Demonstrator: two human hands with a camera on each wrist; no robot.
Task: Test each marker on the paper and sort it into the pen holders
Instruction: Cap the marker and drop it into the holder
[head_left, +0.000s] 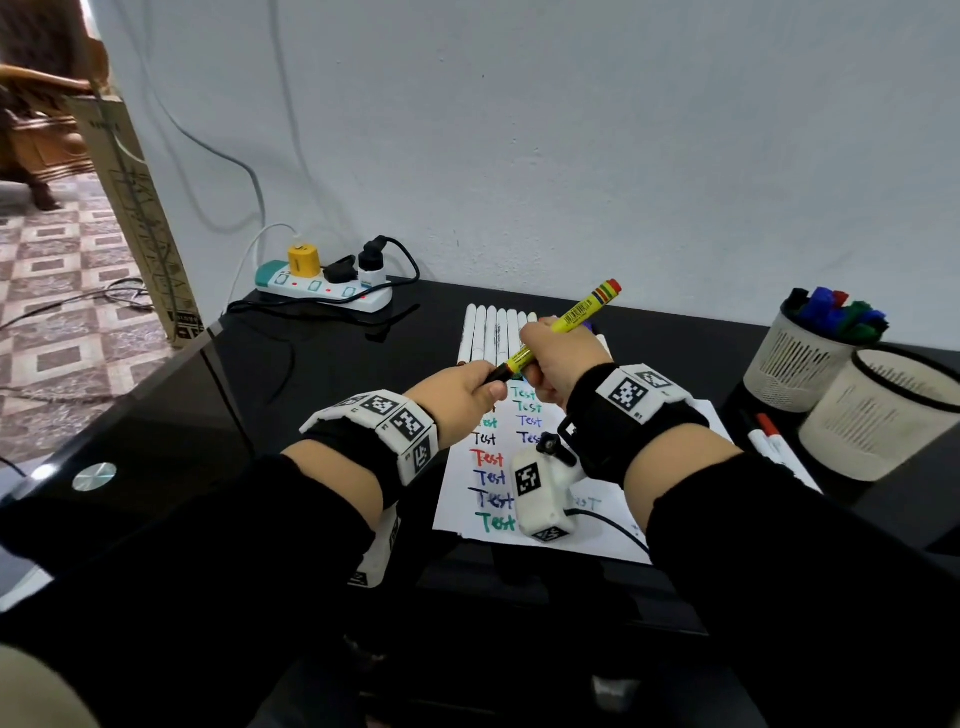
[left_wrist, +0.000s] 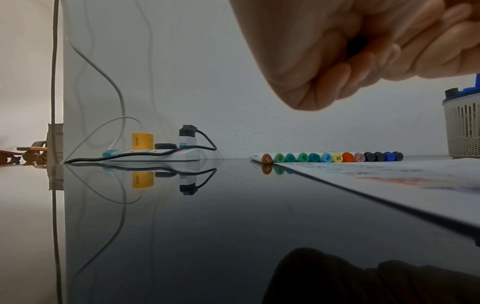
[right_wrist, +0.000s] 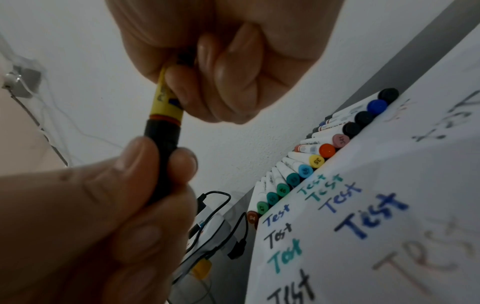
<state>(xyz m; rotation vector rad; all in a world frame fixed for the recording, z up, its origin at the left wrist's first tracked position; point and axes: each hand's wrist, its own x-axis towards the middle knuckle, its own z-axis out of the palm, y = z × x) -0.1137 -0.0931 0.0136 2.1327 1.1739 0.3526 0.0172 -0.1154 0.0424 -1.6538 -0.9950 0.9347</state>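
A yellow marker (head_left: 576, 316) with a black cap (right_wrist: 161, 152) is held slanted above the white paper (head_left: 597, 540), which carries several coloured "Test" words. My left hand (head_left: 480, 382) pinches the black cap between thumb and fingers. My right hand (head_left: 540, 364) grips the yellow barrel (right_wrist: 165, 102); the cap looks seated on it. In the left wrist view the left hand (left_wrist: 363, 51) is a closed fist above the table. A row of several white markers (head_left: 498, 332) with coloured end caps (left_wrist: 332, 157) lies at the paper's far edge.
A white mesh pen holder (head_left: 800, 358) with several markers stands far right; a second holder (head_left: 878, 415), whose inside is hidden, stands nearer. Two markers (head_left: 766, 436) lie beside them. A power strip (head_left: 322, 288) with plugs and cables sits back left on the glossy black table (left_wrist: 233, 205).
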